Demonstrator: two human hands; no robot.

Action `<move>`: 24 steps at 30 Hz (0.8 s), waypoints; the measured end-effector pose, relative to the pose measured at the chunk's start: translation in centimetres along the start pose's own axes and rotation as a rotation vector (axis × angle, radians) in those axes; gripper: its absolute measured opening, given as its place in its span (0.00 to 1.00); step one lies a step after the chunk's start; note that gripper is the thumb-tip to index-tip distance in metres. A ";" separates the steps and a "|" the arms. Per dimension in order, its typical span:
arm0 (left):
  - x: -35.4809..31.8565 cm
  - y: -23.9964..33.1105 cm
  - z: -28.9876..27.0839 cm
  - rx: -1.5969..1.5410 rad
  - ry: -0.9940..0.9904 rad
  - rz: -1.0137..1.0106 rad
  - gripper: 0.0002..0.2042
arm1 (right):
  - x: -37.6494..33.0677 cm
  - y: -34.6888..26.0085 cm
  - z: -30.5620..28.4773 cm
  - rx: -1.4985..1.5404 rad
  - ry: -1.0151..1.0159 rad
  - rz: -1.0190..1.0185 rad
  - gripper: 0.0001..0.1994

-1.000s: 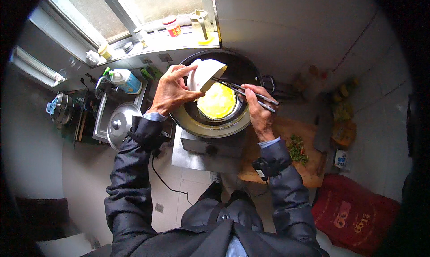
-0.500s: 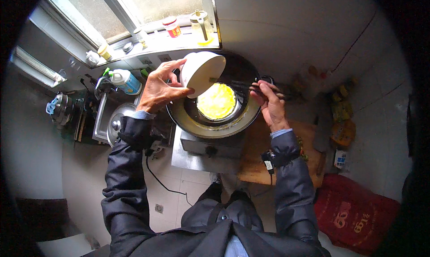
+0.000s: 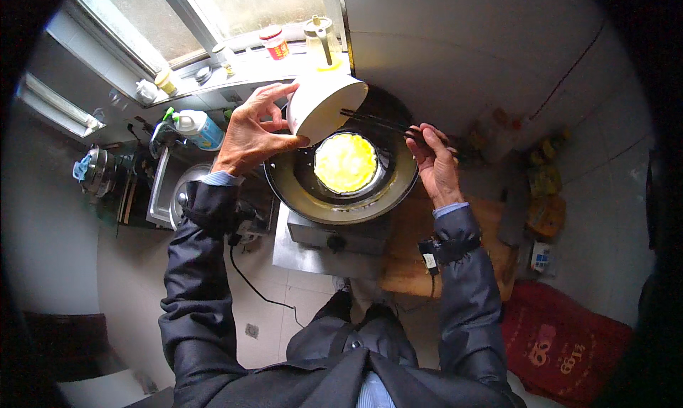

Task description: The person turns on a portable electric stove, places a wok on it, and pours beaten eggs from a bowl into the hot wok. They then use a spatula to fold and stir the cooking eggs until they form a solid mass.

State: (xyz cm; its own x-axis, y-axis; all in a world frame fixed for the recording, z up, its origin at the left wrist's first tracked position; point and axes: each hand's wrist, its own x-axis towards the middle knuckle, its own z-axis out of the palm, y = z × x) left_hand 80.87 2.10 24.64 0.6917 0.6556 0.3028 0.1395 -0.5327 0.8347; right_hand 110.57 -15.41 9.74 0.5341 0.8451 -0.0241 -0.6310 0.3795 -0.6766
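Note:
My left hand [image 3: 257,132] grips a white bowl [image 3: 329,108] by its rim and base, tilted on its side over the wok [image 3: 341,214]. Between thumb and fingers of my right hand [image 3: 435,162] is a pair of dark chopsticks [image 3: 380,121], their tips pointing left at the bowl's mouth. Below the bowl, a round yellow mass of what looks like beaten egg [image 3: 346,163] lies in the bottom of the dark wok, with a shiny liquid edge around it. The bowl's inside is only partly visible.
The wok sits on a metal stove [image 3: 334,241]. Right of it is a wooden cutting board [image 3: 491,258] with a cleaver [image 3: 511,219]. A sink [image 3: 162,184] with a pot lid and a pump bottle [image 3: 199,129] stand left. Jars [image 3: 273,44] and an oil pot [image 3: 322,44] line the windowsill.
The bowl has moved slightly up and right. My right hand has shifted right with the chopsticks, whose tips have drawn out of the bowl's mouth a little.

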 end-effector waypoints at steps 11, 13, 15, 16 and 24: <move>1.1 -0.2 0.7 0.098 -0.018 0.045 0.43 | -0.9 0.6 4.4 -0.154 0.004 -0.155 0.08; 1.0 -0.2 0.6 0.140 -0.007 0.046 0.43 | -1.5 0.4 4.6 -0.242 0.122 -0.145 0.08; 1.0 -0.4 0.7 0.126 0.000 0.021 0.43 | -1.8 0.7 4.9 -0.229 -0.007 -0.166 0.08; 1.1 -0.5 0.8 0.139 -0.006 0.026 0.43 | -1.9 0.7 4.8 -0.219 -0.050 -0.182 0.08; 1.0 -1.0 0.6 0.162 -0.019 0.017 0.43 | -2.3 1.6 3.5 -0.211 0.005 -0.202 0.09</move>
State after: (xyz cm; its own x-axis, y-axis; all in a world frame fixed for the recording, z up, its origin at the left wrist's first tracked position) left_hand 81.87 2.94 23.85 0.7077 0.6367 0.3061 0.2391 -0.6235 0.7444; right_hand 106.38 -15.48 11.28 0.6400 0.7585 0.1231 -0.3814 0.4526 -0.8060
